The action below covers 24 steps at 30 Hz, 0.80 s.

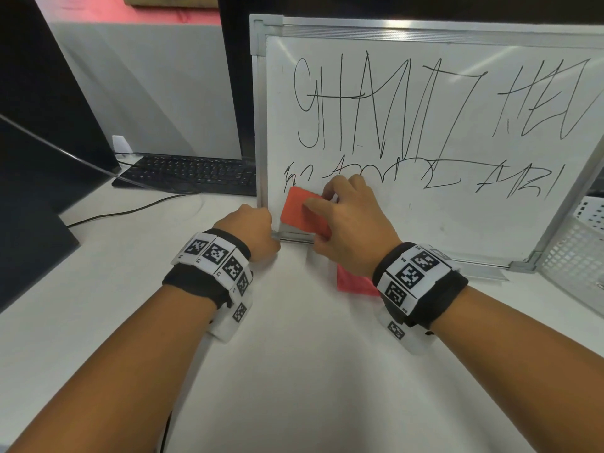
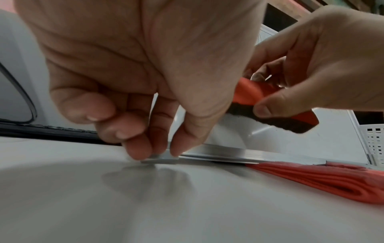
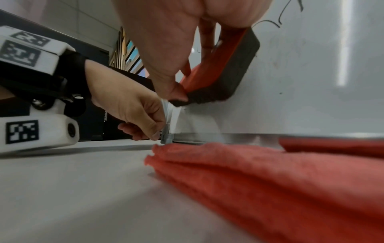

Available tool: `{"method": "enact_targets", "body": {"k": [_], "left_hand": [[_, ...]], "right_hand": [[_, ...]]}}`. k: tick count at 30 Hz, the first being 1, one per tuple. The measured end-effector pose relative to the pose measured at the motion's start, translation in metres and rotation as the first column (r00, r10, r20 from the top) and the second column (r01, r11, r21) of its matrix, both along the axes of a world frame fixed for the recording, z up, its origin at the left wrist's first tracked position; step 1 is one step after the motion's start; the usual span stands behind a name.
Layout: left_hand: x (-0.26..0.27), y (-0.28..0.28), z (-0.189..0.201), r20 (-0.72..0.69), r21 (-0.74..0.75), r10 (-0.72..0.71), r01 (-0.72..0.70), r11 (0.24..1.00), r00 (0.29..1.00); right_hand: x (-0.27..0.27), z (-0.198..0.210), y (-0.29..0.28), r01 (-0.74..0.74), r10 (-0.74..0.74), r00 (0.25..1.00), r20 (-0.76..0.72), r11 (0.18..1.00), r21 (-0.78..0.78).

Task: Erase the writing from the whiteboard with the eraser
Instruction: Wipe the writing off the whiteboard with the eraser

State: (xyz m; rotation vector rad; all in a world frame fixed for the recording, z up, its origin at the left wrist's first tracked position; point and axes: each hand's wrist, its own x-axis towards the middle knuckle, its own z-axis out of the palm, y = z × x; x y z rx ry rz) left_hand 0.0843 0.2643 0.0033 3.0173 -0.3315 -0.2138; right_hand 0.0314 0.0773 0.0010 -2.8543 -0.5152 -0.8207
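my right hand [image 1: 351,223] holds the eraser [image 1: 299,209] flat on the low left part of the board [image 1: 457,217], just under the writing [image 1: 408,103]. my left hand [image 1: 253,232] pinches the board's bottom corner. wiping has just begun, i think; next i rub up across the words

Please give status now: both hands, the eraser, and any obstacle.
Right hand holds eraser on whiteboard, lower left. Left hand pinches frame corner. Most writing remains. Red cloth lies below, not blocking.
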Motion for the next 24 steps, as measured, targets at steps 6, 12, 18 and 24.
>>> {"method": "enact_targets", "body": {"k": [6,12,18,24], "left_hand": [[-0.0006,0.0005,0.0005,0.014,0.051,0.008,-0.009,0.999,1.000],[0.0015,0.0037,-0.0008,-0.017,0.076,0.005,-0.004,0.997,1.000],[0.0033,0.0076,0.0014,-0.028,0.059,0.017,-0.015,0.998,0.999],[0.0031,0.0063,0.0001,-0.017,0.040,0.027,-0.027,0.999,0.999]], "right_hand": [[-0.0001,0.0049,-0.0010,0.028,-0.030,0.998,0.049,0.999,0.041],[0.0007,0.0039,0.0031,0.023,-0.024,0.998,0.058,1.000,0.013],[0.0017,0.0023,0.0066,0.011,-0.008,0.999,0.040,0.997,-0.075],[0.0033,0.0057,0.0073,0.007,-0.004,0.998,0.070,0.999,-0.043]]}}
